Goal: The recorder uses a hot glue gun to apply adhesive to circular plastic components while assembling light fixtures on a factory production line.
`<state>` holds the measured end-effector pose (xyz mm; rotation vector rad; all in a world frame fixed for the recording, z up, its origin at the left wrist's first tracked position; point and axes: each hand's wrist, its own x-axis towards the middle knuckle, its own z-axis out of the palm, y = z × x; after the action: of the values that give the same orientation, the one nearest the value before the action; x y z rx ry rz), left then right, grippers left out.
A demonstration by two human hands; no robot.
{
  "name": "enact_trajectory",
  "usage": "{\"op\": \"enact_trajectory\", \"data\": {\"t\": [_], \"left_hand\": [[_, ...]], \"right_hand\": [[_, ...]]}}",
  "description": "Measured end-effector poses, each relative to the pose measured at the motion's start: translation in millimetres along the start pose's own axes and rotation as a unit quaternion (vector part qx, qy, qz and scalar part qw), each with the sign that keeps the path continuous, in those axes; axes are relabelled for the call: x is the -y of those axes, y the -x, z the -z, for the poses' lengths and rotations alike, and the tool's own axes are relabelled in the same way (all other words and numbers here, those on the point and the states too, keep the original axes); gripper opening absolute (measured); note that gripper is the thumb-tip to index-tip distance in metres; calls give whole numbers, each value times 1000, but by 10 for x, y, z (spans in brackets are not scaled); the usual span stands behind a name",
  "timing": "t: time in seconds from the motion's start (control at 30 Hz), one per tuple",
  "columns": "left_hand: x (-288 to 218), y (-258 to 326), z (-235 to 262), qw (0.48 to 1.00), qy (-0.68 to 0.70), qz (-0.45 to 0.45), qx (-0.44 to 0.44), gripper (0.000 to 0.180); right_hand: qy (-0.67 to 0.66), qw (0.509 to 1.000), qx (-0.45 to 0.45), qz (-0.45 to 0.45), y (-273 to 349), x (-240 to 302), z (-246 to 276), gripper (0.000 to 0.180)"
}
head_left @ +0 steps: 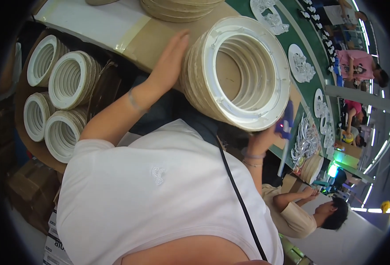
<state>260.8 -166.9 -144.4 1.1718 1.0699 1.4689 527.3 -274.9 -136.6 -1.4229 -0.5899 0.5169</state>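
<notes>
A tall stack of white plastic rings (207,75) with brownish, rough-edged layers around the outside stands on the cardboard-covered bench. Its wide open middle shows several ribbed rings inside. My left hand (170,57) is beside the left of the stack, fingers stretched out and nothing held; whether it touches the stack is hard to tell. Below the stack's right rim, my right hand (263,140) is closed around a blue glue gun (286,121) with a pale glue stick (283,158) sticking out of it. The stack's edge partly hides those fingers.
A carton (27,145) at left holds several similar ring stacks (67,79). Another stack (181,11) stands at the far bench edge. On the green conveyor (310,92) lie white discs with clear parts and a heap of white wires (305,141). A co-worker (296,212) sits at right.
</notes>
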Motion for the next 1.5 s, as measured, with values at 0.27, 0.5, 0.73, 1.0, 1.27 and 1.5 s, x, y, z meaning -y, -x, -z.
{"op": "enact_trajectory", "data": {"t": [0.27, 0.5, 0.73, 1.0, 1.27, 1.5], "left_hand": [[-611, 36, 193, 859, -271, -416, 127, 22], [-449, -33, 109, 852, -219, -445, 167, 37], [-360, -60, 120, 862, -149, -445, 192, 34], [-360, -92, 98, 861, -135, -450, 192, 32], [-342, -93, 112, 860, -142, -448, 201, 34], [-371, -83, 100, 862, -142, -449, 186, 30]], "right_hand": [[-36, 973, 225, 23, -210, 1490, -268, 32], [138, 913, 383, -15, -85, 1541, -1082, 41], [186, 903, 386, -6, -156, 1387, -1248, 36], [244, 891, 379, 51, -198, 1328, -1253, 41], [252, 892, 372, 55, -206, 1299, -1268, 40], [246, 897, 365, 48, -220, 1278, -1256, 39]]}}
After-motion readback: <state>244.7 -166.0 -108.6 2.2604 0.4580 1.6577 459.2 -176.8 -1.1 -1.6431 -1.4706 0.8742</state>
